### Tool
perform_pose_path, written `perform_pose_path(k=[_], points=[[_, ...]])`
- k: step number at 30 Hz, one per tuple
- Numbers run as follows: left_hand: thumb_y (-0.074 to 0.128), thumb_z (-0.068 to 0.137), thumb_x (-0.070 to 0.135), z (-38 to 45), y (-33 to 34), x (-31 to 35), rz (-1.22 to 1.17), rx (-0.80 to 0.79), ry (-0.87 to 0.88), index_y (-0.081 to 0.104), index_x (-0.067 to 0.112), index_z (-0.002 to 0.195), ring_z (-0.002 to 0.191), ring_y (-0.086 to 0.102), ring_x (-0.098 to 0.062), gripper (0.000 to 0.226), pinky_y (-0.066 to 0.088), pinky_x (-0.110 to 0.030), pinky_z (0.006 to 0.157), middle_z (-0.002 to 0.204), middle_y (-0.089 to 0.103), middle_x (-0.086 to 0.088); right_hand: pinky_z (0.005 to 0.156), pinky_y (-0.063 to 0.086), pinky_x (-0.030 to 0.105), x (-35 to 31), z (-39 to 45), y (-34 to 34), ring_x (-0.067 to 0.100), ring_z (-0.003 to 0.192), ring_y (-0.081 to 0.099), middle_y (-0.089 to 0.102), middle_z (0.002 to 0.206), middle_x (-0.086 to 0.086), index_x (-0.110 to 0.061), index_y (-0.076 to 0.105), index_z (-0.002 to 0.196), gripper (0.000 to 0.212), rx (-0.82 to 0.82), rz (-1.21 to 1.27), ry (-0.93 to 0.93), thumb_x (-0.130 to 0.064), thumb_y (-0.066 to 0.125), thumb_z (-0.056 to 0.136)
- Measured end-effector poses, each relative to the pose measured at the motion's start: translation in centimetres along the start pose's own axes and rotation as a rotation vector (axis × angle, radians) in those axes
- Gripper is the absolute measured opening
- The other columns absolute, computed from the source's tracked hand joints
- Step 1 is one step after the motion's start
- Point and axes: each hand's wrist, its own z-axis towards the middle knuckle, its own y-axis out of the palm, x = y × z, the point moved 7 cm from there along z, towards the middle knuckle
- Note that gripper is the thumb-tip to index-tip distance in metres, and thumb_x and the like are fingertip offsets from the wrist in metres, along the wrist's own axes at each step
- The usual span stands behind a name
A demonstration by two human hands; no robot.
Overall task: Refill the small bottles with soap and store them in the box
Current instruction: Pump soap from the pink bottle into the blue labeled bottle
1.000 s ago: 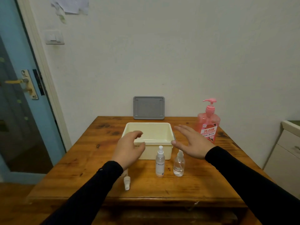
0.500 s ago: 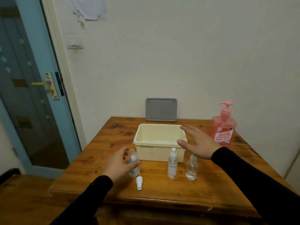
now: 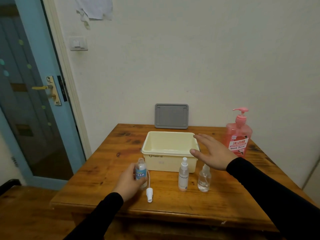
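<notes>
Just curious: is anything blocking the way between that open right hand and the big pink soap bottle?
Nothing visible. The right hand hovers open over the cream box's right edge, and the pink soap bottle stands just beyond it with bare table between.

You see a glossy, knotty wooden table [image 3: 107, 163], a smooth cream plastic box [image 3: 168, 161] and clear plastic bottles [image 3: 204, 179].

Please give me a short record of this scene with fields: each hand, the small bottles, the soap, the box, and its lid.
left hand: left hand grips the uncapped small bottle with blue label, upright on the table
right hand: right hand open, flat, above the box's right edge
loose part: white spray cap lies on the table by the held bottle
other bottles: white-capped spray bottle and clear spray bottle, both capped, in front of the box
soap: pink pump bottle, right of the box
box: cream box, open, no bottles inside
lid: grey lid leans on the wall
</notes>
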Motion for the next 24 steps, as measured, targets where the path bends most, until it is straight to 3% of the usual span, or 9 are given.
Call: perform_pose_path(k=[8, 14, 20, 24], points=[[0.067, 0.087, 0.022, 1.1, -2.5, 3.8, -0.048, 0.064, 0.133, 0.044, 0.031, 0.118, 0.085, 0.057, 0.000, 0.040, 0.051, -0.018, 0.068, 0.095, 0.051, 0.021, 0.113, 0.022, 0.032, 1.0, 0.1, -1.4, 0.014, 0.144, 0.020, 0.020, 0.158, -0.004, -0.030, 0.021, 0.150, 0.072, 0.051, 0.010, 0.013, -0.064, 0.039, 0.090], [0.067, 0.087, 0.029, 3.1, -1.8, 9.3, 0.022, 0.051, 0.280, 0.046, 0.028, 0.122, 0.093, 0.058, -0.005, 0.041, 0.053, -0.024, 0.076, 0.106, 0.056, 0.010, 0.113, 0.024, 0.036, 3.1, 0.3, -4.1, 0.016, 0.143, 0.024, 0.024, 0.157, -0.003, -0.030, 0.024, 0.150, 0.071, 0.126, 0.002, 0.076, -0.065, 0.039, 0.089], [0.065, 0.086, 0.031, 5.2, 2.0, 15.2, 0.108, -0.005, 0.428, 0.050, 0.029, 0.112, 0.086, 0.059, -0.008, 0.030, 0.054, -0.029, 0.074, 0.098, 0.059, 0.009, 0.114, 0.027, 0.041, 6.6, 0.6, -7.9, 0.016, 0.140, 0.030, 0.033, 0.153, -0.003, -0.029, 0.033, 0.146, 0.076, 0.237, 0.006, 0.130, -0.074, 0.029, 0.084], [0.063, 0.087, 0.032, 7.2, 5.3, 18.5, 0.142, -0.053, 0.500, 0.052, 0.027, 0.109, 0.081, 0.060, -0.009, 0.026, 0.050, -0.028, 0.069, 0.093, 0.062, 0.006, 0.109, 0.024, 0.027, 9.1, 1.5, -10.5, 0.015, 0.137, 0.033, 0.039, 0.149, 0.001, -0.020, 0.040, 0.143, 0.061, 0.356, 0.026, 0.141, -0.056, 0.036, 0.094]])
